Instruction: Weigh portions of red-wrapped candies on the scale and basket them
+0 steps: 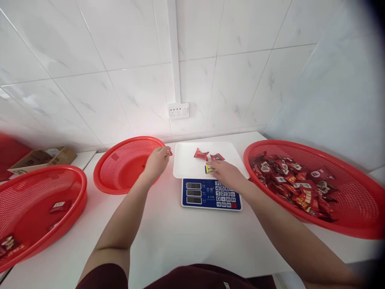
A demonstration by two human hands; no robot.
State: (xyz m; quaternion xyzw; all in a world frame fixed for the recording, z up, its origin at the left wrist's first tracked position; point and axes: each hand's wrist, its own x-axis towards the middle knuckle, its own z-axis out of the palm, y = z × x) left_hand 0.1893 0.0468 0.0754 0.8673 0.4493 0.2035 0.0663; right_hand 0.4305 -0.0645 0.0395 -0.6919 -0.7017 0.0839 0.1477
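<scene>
A small red candy (170, 152) sits pinched in the fingertips of the left hand (157, 162), between the empty red basket (120, 168) and the scale's white tray (186, 164). The right hand (226, 173) rests on the tray's front edge, fingers closed over a yellow-wrapped candy (209, 169), with two red candies (207, 155) just beyond. A full red basket (345, 192) stands to the right.

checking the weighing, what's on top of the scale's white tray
Two red wrapped candies and lie on the scale tray. The right hand rests on a yellow-wrapped one, mostly covering it; anything else beneath the hand is hidden.
</scene>
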